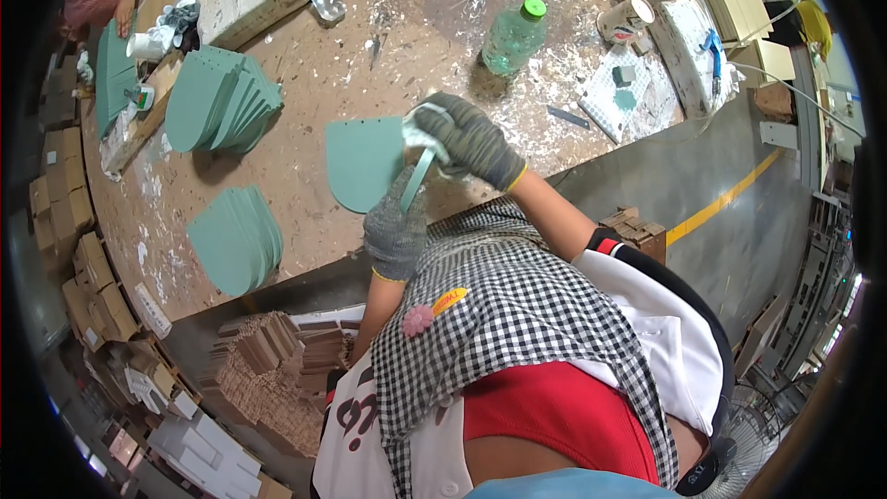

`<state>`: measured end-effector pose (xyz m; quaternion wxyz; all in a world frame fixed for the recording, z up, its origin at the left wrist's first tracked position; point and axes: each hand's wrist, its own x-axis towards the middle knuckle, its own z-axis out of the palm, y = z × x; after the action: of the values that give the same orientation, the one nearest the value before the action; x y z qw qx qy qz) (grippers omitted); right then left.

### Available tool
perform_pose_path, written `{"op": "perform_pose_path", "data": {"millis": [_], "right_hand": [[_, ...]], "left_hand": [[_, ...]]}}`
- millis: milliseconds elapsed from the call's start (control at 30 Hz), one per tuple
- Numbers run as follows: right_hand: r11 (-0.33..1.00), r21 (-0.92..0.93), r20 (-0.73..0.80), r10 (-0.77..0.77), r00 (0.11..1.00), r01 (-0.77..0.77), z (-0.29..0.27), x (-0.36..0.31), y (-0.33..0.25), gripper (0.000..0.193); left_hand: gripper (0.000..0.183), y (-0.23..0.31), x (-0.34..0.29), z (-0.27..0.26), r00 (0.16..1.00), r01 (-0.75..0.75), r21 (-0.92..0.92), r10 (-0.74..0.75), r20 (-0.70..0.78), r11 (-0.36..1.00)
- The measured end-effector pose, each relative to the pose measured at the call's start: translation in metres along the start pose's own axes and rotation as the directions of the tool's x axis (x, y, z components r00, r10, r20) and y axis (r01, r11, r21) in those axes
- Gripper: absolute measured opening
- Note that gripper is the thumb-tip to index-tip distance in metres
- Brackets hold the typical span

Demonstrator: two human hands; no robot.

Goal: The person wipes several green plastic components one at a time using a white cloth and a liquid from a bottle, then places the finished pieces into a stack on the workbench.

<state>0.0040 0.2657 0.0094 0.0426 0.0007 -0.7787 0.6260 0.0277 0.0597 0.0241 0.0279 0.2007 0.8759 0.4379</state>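
Both hands wear grey knit gloves. My left hand (397, 231) is closed on a green panel (417, 182), held up nearly edge-on so that only its narrow side shows. A crumpled white rag (423, 140) is bunched in the closed fingers of my right hand (469, 140), right against the upper part of that panel. Just to the left, a second green panel (356, 166) with one rounded end lies flat on the workbench (305, 92), small holes along its straight edge. My fingertips are partly hidden by the rag and the panel.
Stacks of green panels (199, 102) (231, 240) stand on the left. A green bottle (514, 37), a paper cup (625, 20), a flat metal blade (568, 117) and a white block (682, 46) lie to the right. Another person's hand (124, 14) rests at the far left.
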Motion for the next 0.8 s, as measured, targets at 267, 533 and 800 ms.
{"op": "perform_pose_path", "data": {"millis": [267, 533, 800], "right_hand": [[0.792, -0.566, -0.002, -0.279, 0.960, 0.229, 0.019, -0.012, -0.077, 0.020], [0.820, 0.290, -0.131, 0.545, 0.828, -0.494, -0.010, -0.023, 0.037, 0.058], [0.534, -0.832, -0.384, -0.749, 0.539, 0.150, -0.135, 0.050, -0.071, 0.030]], "left_hand": [[0.029, -0.018, 0.007, 0.006, 0.987, -0.159, 0.139, 0.156, 0.034, 0.977], [0.036, -0.015, 0.006, -0.009, 0.999, 0.047, 0.023, -0.048, 0.010, 0.999], [0.040, -0.021, -0.007, -0.005, 0.997, 0.038, -0.008, -0.038, -0.072, 0.999]]}}
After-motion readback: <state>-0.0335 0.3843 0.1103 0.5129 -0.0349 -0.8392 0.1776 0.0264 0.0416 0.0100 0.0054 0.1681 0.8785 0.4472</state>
